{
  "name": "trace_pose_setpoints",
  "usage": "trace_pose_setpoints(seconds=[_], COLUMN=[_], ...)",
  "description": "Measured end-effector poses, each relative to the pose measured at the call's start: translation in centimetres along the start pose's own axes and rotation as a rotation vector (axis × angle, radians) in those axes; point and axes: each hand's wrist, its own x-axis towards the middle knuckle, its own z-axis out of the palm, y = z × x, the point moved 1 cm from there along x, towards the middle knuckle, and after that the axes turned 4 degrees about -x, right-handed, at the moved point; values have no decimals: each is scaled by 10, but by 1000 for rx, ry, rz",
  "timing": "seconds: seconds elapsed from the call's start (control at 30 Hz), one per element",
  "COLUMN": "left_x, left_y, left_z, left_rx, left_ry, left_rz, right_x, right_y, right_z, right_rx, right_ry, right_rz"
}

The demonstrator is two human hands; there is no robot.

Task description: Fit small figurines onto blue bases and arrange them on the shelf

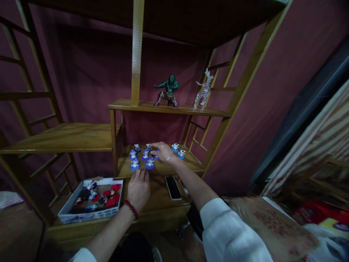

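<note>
We see the right hand (pixel 163 151) reaching onto the low shelf (pixel 191 162), fingers pinching a blue-based figurine (pixel 156 154) among the other small figurines (pixel 140 157). The left hand (pixel 138 189) lies flat, fingers together and holding nothing, on the lower ledge between the white box (pixel 68 209) and the phone (pixel 173 187)

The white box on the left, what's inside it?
The white box holds small figurines on red bases and some on blue bases. Whatever lies beneath them is covered.
</note>
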Motion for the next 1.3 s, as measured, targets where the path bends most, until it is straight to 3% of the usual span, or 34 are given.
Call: trace_pose_setpoints(seconds=[0.23, 0.5, 0.9, 1.3], left_x=[-3, -5, -3, -5], left_y=[-1, -9, -9, -12], left_z=[3, 8, 1, 3], left_rx=[57, -32, -80, -113], left_ry=[-56, -47, -63, -47], left_rz=[-14, 12, 10, 5], right_x=[37, 59, 65, 66], right_y=[-8, -23, -31, -24], right_z=[11, 18, 33, 38], right_rx=[-170, -235, -319, -342], right_ry=[-237, -507, -663, -672], right_rz=[-25, -32, -50, -68])
